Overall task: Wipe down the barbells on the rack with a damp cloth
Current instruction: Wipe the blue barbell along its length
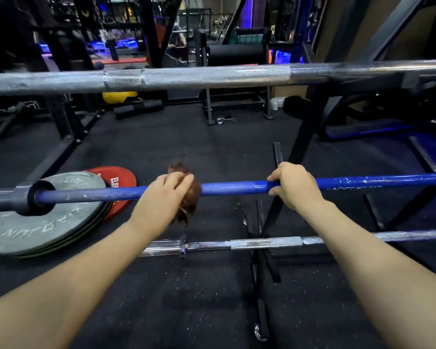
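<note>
Black rubber flooring point(186, 137) stretches beneath a dark steel rack point(300, 137) in a dimly lit gym, blue light glowing behind the equipment. A blue barbell point(232, 187) lies across the rack at mid-height, between a silver barbell point(199, 78) above and a chrome barbell point(262, 243) lower down. The left hand point(165, 197) curls over the blue bar, pressing a bunched brown cloth point(189, 197) around the shaft. The right hand point(293, 186) grips the same bar just to the right, fingers wrapped over it. Grey weight plates point(35, 222) and a red plate point(118, 182) lie stacked on the floor at left, near the bar's sleeve.
</note>
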A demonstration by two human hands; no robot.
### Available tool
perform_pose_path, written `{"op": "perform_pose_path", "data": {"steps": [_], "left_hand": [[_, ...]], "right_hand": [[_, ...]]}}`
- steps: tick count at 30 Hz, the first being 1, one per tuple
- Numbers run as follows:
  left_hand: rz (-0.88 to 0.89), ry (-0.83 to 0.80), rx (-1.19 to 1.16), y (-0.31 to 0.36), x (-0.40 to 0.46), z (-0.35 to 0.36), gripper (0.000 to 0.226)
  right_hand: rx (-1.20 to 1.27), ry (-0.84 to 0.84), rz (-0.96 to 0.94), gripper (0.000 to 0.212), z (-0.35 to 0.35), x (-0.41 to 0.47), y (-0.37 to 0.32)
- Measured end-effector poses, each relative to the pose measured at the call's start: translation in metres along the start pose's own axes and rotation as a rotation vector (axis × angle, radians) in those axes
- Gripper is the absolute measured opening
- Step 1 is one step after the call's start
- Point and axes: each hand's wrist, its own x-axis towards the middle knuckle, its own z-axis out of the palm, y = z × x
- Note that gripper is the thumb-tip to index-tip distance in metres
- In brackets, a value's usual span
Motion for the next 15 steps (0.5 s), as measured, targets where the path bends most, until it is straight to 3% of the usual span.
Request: {"op": "perform_pose_path", "data": {"steps": [4,9,12,15], "left_hand": [[-0.167,0.012,-0.096,0.025,0.007,0.003,0.058],[-0.005,0.06,-0.164,0.058,0.03,0.007,0.057],[0.087,0.058,-0.126,0.03,0.021,0.004,0.063],[0.06,0.046,-0.066,-0.022,-0.006,-0.002,0.052]], "right_hand": [[-0.129,0.035,-0.092,0.029,0.004,-0.004,-0.025],[-0.228,0.056,-0.158,0.018,0.019,-0.003,-0.067],[-0.25,0.084,-0.185,0.016,0.029,0.0,-0.088],[-0.216,0.08,-0.208,0.023,0.031,0.003,-0.096]]}}
